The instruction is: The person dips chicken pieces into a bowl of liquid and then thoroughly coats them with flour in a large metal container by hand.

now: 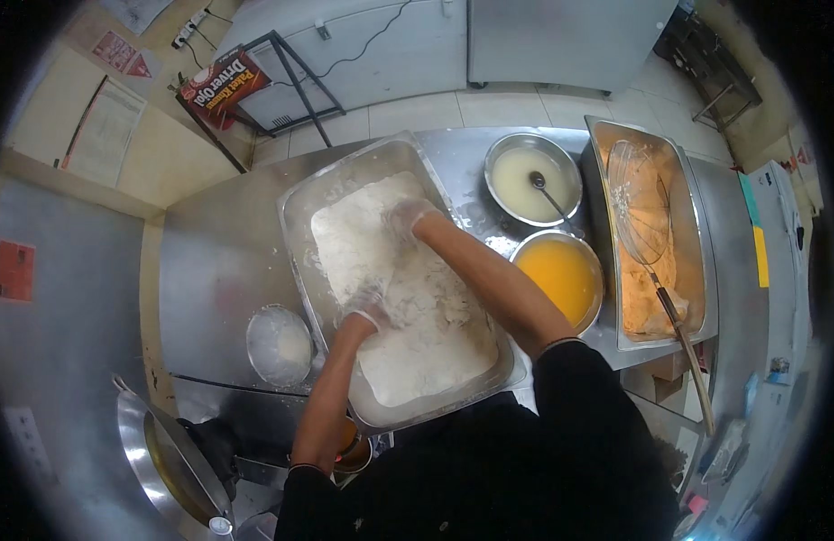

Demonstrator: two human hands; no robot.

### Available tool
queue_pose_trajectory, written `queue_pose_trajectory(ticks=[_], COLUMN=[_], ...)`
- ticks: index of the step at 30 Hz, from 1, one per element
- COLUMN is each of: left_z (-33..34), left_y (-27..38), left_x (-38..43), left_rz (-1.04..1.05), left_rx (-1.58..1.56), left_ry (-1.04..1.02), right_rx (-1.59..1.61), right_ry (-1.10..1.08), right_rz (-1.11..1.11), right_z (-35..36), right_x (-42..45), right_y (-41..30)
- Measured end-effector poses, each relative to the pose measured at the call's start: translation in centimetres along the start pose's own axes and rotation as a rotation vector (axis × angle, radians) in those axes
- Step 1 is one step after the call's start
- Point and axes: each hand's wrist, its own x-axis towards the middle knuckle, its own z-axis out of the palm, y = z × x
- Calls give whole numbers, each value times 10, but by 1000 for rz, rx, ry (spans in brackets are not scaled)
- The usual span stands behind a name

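A deep steel pan [298, 270] holds a bed of white flour [423, 365], lumpy around its middle. My left hand [369, 308], in a clear plastic glove, is sunk in the flour at the pan's left side, its fingertips hidden. Farther back in the same pan, my right hand [410, 220], gloved too, presses into the flour. Whether either hand grips anything under the flour cannot be seen. Left of the pan stands a flour-dusted bowl [280, 345]. On its right are a steel bowl of pale liquid [518, 179] with a dark-handled utensil [549, 193] and a bowl of yellow-orange liquid [559, 277].
A second steel pan [704, 270] with orange-looking powder stands at the right, a wire whisk [664, 291] lying across it. A large metal wok [180, 466] with oil is at the lower left. The steel table's [214, 257] back edge faces white cabinets [403, 61].
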Motion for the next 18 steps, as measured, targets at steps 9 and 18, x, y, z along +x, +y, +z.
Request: queue_pose_trajectory(ticks=[9, 18], left_z=[-45, -101], left_y=[-34, 16], left_x=[48, 49], left_rz=[-198, 20], left_rx=[16, -246], left_ry=[-336, 257], right_rx=[105, -304], right_ry=[-505, -179], right_rz=[91, 209], right_z=[-9, -91], right_x=[-38, -145], right_y=[-79, -173])
